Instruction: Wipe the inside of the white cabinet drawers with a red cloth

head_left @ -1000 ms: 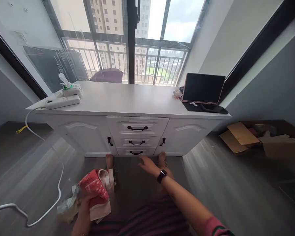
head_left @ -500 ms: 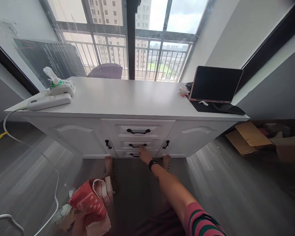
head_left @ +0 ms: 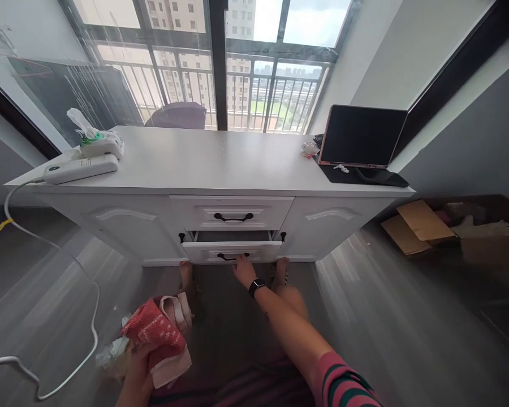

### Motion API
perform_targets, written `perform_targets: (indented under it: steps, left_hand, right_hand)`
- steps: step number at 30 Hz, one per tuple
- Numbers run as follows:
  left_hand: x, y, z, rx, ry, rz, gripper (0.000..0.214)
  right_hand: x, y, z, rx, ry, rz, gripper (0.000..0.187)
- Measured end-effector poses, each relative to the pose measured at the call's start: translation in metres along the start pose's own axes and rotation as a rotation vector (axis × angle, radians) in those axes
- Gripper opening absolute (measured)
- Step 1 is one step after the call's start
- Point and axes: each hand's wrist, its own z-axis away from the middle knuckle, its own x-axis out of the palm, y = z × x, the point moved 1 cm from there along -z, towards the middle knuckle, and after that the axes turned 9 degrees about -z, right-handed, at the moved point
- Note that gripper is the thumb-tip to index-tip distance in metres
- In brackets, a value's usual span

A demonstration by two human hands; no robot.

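Note:
A white cabinet (head_left: pixel 123 237) stands in front of me. Its middle drawer (head_left: pixel 190 252) is pulled partly out, showing a grey inside. My right hand (head_left: pixel 244 270), with a black watch on the wrist, has its fingers hooked on the black drawer handle (head_left: pixel 225 258). Low on the left, my left hand (head_left: pixel 139 364) grips a red and pale pink towel (head_left: pixel 156 328). Crumpled clear plastic (head_left: pixel 110 353) shows beside that hand; whether the hand holds it too I cannot tell. Above the pulled drawer, the top drawer (head_left: pixel 271 213) is closed.
On the cabinet top are a power strip (head_left: pixel 82 168) and a tissue pack (head_left: pixel 102 144) at left, and a tablet (head_left: pixel 362 135) on a dark mat at right. A white cable (head_left: pixel 94 282) trails over the left floor. An opened cardboard box (head_left: pixel 428 223) lies at right.
The middle drawer has come out toward me, pulled by my right hand on its handle. My left hand still holds the towel and shows more clearly. The view has shifted slightly.

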Motion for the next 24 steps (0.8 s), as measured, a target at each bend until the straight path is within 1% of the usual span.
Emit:
perform_targets:
  steps: [4,6,9,11,13,15,18,19,20,21,24]
  left_hand:
    - [-0.009,-0.007,-0.008,0.02,-0.005,-0.012,0.037]
    - [-0.01,-0.008,-0.009,0.023,-0.019,0.002,0.037]
    - [-0.004,-0.003,-0.001,0.082,-0.02,-0.02,0.053]
    - [0.006,0.004,0.008,0.149,-0.035,-0.047,0.065]
    - [0.02,0.012,0.017,0.224,-0.053,-0.111,0.064]
    - [0.037,0.018,0.023,0.258,-0.08,-0.212,0.059]
    - [0.068,0.026,0.023,0.253,-0.137,-0.312,0.063]
    - [0.08,0.029,0.021,0.295,-0.151,-0.352,0.065]
    - [0.091,0.034,0.018,0.378,-0.154,-0.417,0.064]
    - [0.103,0.04,0.013,0.491,-0.149,-0.517,0.06]
    - [0.142,0.056,-0.005,0.837,-0.171,-0.936,0.035]
  right_hand:
    - [-0.003,-0.002,0.026,-0.018,-0.033,0.037,0.031]
    - [-0.003,-0.004,0.037,-0.026,-0.055,0.062,0.028]
    - [-0.004,-0.007,0.05,-0.043,-0.091,0.105,0.026]
    - [-0.004,-0.009,0.056,-0.056,-0.113,0.133,0.026]
    - [-0.004,-0.011,0.061,-0.07,-0.132,0.157,0.025]
    - [-0.003,-0.012,0.065,-0.078,-0.146,0.181,0.024]
    - [0.0,-0.016,0.07,-0.089,-0.164,0.216,0.023]
    - [0.002,-0.017,0.072,-0.096,-0.173,0.227,0.023]
    - [0.004,-0.018,0.074,-0.106,-0.185,0.238,0.023]
    - [0.007,-0.019,0.076,-0.117,-0.198,0.248,0.024]
    - [0.017,-0.021,0.085,-0.154,-0.228,0.272,0.027]
